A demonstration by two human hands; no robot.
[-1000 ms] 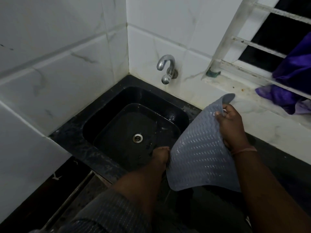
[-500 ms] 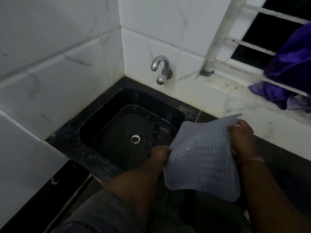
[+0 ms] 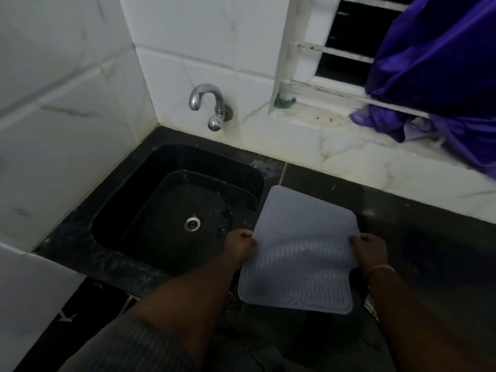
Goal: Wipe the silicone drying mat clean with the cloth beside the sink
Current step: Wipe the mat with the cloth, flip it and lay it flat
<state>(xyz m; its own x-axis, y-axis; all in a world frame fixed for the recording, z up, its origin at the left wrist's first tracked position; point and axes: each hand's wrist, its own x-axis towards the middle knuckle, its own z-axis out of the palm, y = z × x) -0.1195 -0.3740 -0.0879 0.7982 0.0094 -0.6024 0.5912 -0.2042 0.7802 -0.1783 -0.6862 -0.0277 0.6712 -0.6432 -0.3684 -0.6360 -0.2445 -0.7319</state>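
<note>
**Mat Held Flat Beside the Sink**

While we look down from the head camera, we note the white marble-veined tiled wall (image 3: 67, 108) enclosing the corner on two sides. Below it runs the black stone counter (image 3: 429, 251), and set into the counter is the black rectangular sink basin (image 3: 150, 210), with a round steel drain (image 3: 192, 224) at its bottom. At the upper right, a purple satin cloth (image 3: 442, 63) hangs over the white barred window grille (image 3: 335, 52) and bunches on the sill.

We locate the pale grey rectangular silicone drying mat (image 3: 300, 253) just to the right of the basin, above the counter's front portion. Its ribbed, wavy face is turned upward and it sags slightly across the middle. We cannot tell whether its far edge touches the counter.

We hold the mat with both hands. Our left hand (image 3: 240, 244) pinches the mat's left edge, fingers curled around it. Our right hand (image 3: 369, 251) grips the right edge in the same manner; a thin band sits on that wrist.

A curved chrome wall tap (image 3: 209, 106) projects from the tile above the basin's rear edge.
</note>
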